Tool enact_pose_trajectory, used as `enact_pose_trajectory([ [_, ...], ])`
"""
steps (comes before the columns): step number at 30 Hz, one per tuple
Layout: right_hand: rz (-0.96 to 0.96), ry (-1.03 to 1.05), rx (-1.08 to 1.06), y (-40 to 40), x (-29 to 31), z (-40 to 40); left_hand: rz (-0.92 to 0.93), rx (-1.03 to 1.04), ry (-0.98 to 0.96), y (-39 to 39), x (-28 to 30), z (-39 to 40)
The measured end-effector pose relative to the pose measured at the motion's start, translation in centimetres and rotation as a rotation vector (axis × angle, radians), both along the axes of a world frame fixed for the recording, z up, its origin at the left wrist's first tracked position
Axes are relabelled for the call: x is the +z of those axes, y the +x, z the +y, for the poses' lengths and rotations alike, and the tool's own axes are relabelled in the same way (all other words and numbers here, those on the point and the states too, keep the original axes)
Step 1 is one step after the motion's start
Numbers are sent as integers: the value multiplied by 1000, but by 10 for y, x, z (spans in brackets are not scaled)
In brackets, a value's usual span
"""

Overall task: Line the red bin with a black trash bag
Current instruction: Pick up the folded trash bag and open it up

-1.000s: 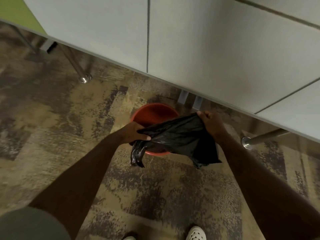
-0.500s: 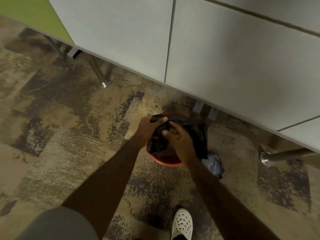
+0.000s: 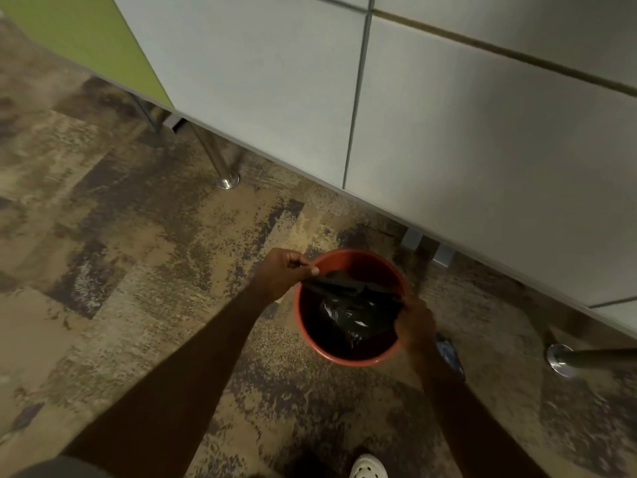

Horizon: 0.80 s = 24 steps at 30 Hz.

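Observation:
A round red bin stands on the patterned carpet in front of a white cabinet. A black trash bag hangs crumpled inside it, its upper edge stretched across the opening. My left hand pinches the bag's edge at the bin's left rim. My right hand grips the bag's other edge at the right rim. The bin's far inner wall shows bare red.
White cabinet fronts with a green panel overhang the floor behind the bin. Chrome legs stand at the left and at the right. A dark bluish object lies beside the bin. A white shoe shows below.
The bag has dropped from above the bin down into it. My hands, close together half a second ago, have spread apart to opposite rims, pulling the bag's mouth wider.

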State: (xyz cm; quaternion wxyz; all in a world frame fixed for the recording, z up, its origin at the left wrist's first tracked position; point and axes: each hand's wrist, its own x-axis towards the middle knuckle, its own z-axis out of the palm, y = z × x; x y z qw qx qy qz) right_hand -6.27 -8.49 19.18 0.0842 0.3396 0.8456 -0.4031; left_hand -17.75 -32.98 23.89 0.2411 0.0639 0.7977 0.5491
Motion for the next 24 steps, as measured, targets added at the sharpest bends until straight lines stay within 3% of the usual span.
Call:
enact_pose_trajectory([
  [2, -100, 51, 127, -9, 3, -5, 13, -17, -107, -1, -2, -2],
  [8, 200, -86, 324, -36, 40, -54, -87, -124, -480, 10, 1, 11],
  [12, 301, 33, 295, -39, 45, -61, 70, -353, -790, 14, -6, 11],
  [14, 254, 252, 385, -39, 46, -51, 80, -271, -836, 14, -9, 4],
  [17, -75, 437, 573, -43, 50, -37, 68, -133, -919, 11, 2, -8],
  [19, -158, 384, 537, -51, 66, -42, 140, 61, -825, 4, 24, -9],
  [20, -45, 307, 450, -58, 77, -48, 231, 187, -701, -2, 41, -7],
  [22, 446, 139, 157, -73, 115, -60, 547, 410, -290, -18, 92, -10],
  [24, 1048, 64, 16, -78, 153, -70, 1023, 409, 163, -26, 148, -23],
])
